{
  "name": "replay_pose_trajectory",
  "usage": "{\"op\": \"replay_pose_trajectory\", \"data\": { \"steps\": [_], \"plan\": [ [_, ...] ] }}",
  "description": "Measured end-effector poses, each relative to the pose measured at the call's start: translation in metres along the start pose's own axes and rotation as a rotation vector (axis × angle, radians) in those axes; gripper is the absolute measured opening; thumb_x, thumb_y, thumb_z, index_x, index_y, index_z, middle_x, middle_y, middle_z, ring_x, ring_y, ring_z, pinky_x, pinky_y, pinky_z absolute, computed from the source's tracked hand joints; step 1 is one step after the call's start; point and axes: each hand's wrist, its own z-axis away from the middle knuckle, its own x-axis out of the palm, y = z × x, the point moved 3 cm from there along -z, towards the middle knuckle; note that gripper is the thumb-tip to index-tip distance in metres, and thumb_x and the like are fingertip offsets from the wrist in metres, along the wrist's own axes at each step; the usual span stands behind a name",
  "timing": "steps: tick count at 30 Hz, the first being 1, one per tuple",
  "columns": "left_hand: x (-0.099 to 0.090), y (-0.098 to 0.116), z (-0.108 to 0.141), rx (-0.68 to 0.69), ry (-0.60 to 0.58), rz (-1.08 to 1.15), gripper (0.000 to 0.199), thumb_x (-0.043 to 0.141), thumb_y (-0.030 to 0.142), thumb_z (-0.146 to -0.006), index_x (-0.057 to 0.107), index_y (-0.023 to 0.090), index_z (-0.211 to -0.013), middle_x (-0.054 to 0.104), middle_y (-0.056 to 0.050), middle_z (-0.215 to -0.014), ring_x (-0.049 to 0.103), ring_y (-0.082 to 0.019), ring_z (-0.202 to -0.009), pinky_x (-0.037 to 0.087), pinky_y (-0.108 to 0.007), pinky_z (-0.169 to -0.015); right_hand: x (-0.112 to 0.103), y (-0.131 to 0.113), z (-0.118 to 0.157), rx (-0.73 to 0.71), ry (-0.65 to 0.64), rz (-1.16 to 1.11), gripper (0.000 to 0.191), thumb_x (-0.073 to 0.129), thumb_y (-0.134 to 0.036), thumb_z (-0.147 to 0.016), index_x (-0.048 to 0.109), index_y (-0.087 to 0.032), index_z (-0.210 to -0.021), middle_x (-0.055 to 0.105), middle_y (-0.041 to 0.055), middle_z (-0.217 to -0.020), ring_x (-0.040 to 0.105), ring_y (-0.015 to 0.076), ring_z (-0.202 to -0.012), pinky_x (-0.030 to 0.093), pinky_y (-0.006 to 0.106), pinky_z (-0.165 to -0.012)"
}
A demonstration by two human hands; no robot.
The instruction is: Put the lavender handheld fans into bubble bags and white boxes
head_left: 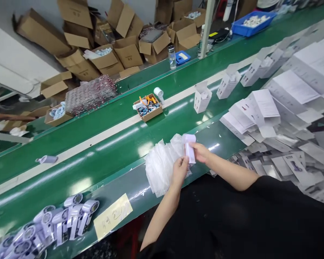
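My right hand (201, 152) is closed around the side of a lavender handheld device shaped like a small hair dryer (190, 148). The device is held upright, its round head at the top. My left hand (179, 169) is closed at the lower left of the handle, fingertips pinched against it. Beneath and left of the hands, a stack of clear plastic bags (158, 167) lies on the bench edge. At the lower left, several more lavender devices (62, 223) lie in a pile beside a yellowish paper (113, 217) with handwriting.
A green conveyor (110, 144) runs beyond the bench. On it stand a small carton of parts (152, 114), a white device (158, 93) and white boxes (202, 98). Many flattened white boxes (294, 126) are piled at right. Brown cartons (128, 54) line the far side.
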Motion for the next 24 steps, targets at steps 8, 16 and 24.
{"op": "replay_pose_trajectory", "data": {
  "steps": [8,16,24],
  "plan": [
    [0.019,-0.005,-0.057,0.286,-0.124,-1.130,0.023,0.044,0.006,-0.080,0.067,0.007,-0.085,0.061,-0.019,-0.090,0.052,-0.027,-0.099,0.038,-0.040,-0.086,-0.107,-0.044,0.072,-0.022,0.175,0.005,0.037,0.072,-0.019,-0.068,0.050,-0.019,-0.097,0.065,0.0034,-0.082,0.066,0.0174,-0.072,0.056,0.029,-0.061],
    [0.035,0.038,-0.057,0.273,-0.179,-0.437,0.022,0.050,0.025,-0.079,0.070,0.017,-0.084,0.069,-0.006,-0.085,0.062,-0.018,-0.082,0.046,-0.029,-0.078,-0.069,-0.015,0.083,0.128,-0.234,-0.053,0.070,0.076,-0.018,-0.056,0.039,-0.025,-0.115,0.064,0.0012,-0.089,0.069,0.0211,-0.068,0.055,0.031,-0.057],
    [0.034,0.026,-0.050,0.255,0.054,-0.176,0.021,0.061,0.047,-0.066,0.068,0.030,-0.075,0.070,-0.002,-0.082,0.064,-0.026,-0.082,0.049,-0.037,-0.077,-0.089,-0.016,0.063,0.252,-0.083,0.079,0.040,0.070,-0.016,-0.044,0.055,-0.020,-0.081,0.065,-0.0008,-0.059,0.064,0.0213,-0.047,0.053,0.034,-0.047]
  ]
}}
